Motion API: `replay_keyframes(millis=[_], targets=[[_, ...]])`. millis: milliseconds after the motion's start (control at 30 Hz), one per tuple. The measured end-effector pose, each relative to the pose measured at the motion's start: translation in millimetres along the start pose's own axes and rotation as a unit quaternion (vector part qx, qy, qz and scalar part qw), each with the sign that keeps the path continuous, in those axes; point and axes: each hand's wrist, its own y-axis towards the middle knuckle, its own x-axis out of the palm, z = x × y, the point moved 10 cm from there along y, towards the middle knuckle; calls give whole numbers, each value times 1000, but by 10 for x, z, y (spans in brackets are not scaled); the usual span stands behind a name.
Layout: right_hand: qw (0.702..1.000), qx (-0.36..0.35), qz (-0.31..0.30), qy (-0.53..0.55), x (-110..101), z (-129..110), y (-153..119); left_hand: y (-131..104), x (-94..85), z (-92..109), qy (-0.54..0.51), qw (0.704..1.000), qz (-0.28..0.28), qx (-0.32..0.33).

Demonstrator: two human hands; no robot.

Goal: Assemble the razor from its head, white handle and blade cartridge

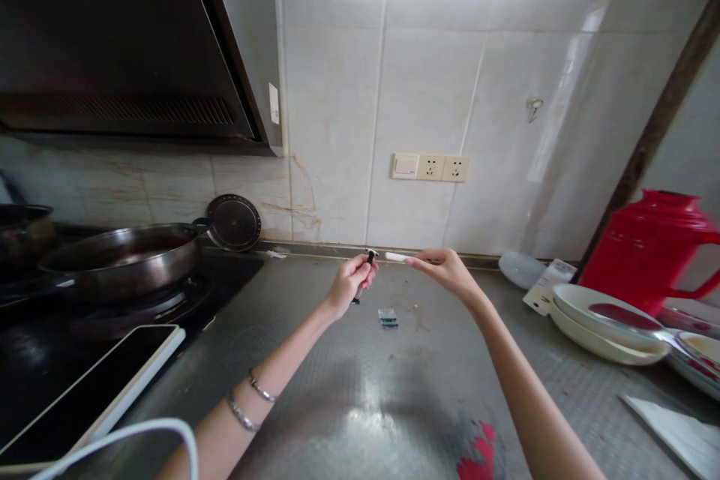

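My left hand [355, 281] is closed around a slim black-handled tool [371, 257] with a small silvery head, which stands nearly upright. Its lower end shows below my fingers; the exact kind is too small to make out. Opposite it, my right hand [447, 270] pinches a short white stick-like piece [397, 257] between thumb and fingers. The white piece points left toward the tool's head, with a small gap between them. Below both hands, a small clear packet with blue-green strips [388, 318] lies on the metal counter [360, 375].
At left, a steel pan [127, 262] sits on the black stove, with a phone-like device [95, 397] and a white cable [140, 427] nearer me. Plates [607, 315], a red thermos jug [646, 255] and a white sheet [678, 427] are at right. A range hood [140, 45] overhangs the stove.
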Motion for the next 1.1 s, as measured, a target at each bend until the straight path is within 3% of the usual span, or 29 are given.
replay_keyframes(millis=[133,333,567,700,900,1100], targets=[[999,-27,-21,29,85,-113,7,-21,66,-45,-24,1000,-12,-16],[1000,2,-14,19,92,62,14,-78,192,-114,-147,983,-53,-93],[999,-22,-21,25,113,-91,12,-169,350,-168,-206,957,-117,-166],[1000,1,-3,11,20,-6,-12,-172,343,-154,-232,951,-116,-167],[999,-41,-9,15,48,-222,-19,-184,366,-211,-201,955,-127,-177],[1000,9,8,12,37,112,-3,-149,348,-90,-181,967,-124,-128]])
